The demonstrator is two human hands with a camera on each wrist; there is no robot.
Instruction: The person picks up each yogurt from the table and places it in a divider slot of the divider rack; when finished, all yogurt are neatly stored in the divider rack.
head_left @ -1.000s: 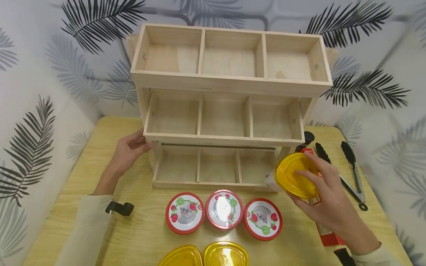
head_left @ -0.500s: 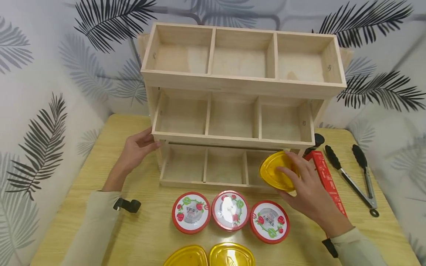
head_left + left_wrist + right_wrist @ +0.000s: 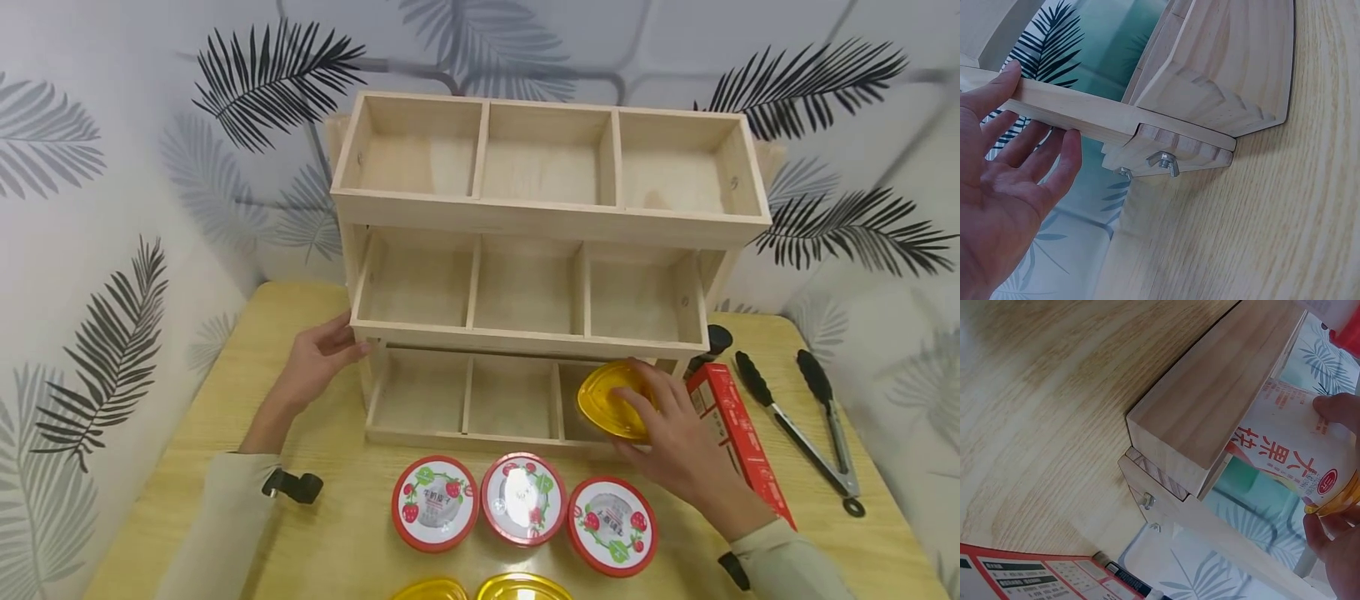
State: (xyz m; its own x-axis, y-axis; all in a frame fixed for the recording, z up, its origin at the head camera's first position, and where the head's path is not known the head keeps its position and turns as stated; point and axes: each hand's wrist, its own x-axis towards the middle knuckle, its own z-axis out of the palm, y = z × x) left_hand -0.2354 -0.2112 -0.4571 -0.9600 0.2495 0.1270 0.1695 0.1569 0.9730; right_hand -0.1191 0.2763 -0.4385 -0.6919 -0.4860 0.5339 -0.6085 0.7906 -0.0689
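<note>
A wooden three-tier rack (image 3: 525, 218) stands at the back, each tier split into three compartments. My right hand (image 3: 671, 446) grips a printed cup with a clear yellow lid (image 3: 609, 406) by its lid end, over the bottom tier's right compartment. In the right wrist view the white cup (image 3: 1297, 440) is tilted, its base behind the compartment's front wall. My left hand (image 3: 318, 367) holds the rack's left side below the middle tier. In the left wrist view, its thumb and fingers (image 3: 1071, 147) lie on either side of the wooden side post (image 3: 1079, 112).
In front of the rack stand three red-rimmed tubs (image 3: 435, 504) with strawberry-print lids. Two more yellow lids (image 3: 523, 587) show at the bottom edge. To the right lie a red box (image 3: 742, 442) and black-tipped tongs (image 3: 802, 433), with a black object (image 3: 718, 338) behind.
My right hand has carried the cup left and over the bottom right compartment, baring the red box. My left hand keeps its place on the rack. The head view has shifted slightly.
</note>
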